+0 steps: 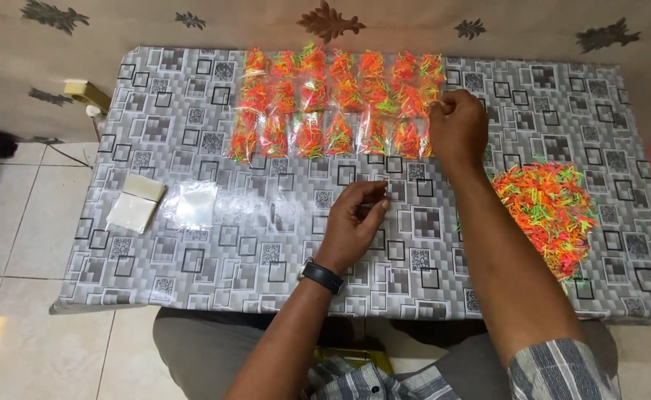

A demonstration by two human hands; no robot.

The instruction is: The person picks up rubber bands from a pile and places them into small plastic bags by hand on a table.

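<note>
Pinching the end packet (431,111) of the filled packet rows (333,104) on the tabletop (266,237), right hand (456,127) fingers clamped together. Left hand (354,222) hovers mid-table, fingers loosely curled, holding nothing visible. Loose bands (551,211) lie right.

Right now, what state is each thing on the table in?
Filled small bags: laid flat in rows.
Loose rubber bands: heaped in a pile.
Empty clear bags: stacked flat.
Right hand: closed at the rows' end.
Left hand: raised, fingers curled.
</note>
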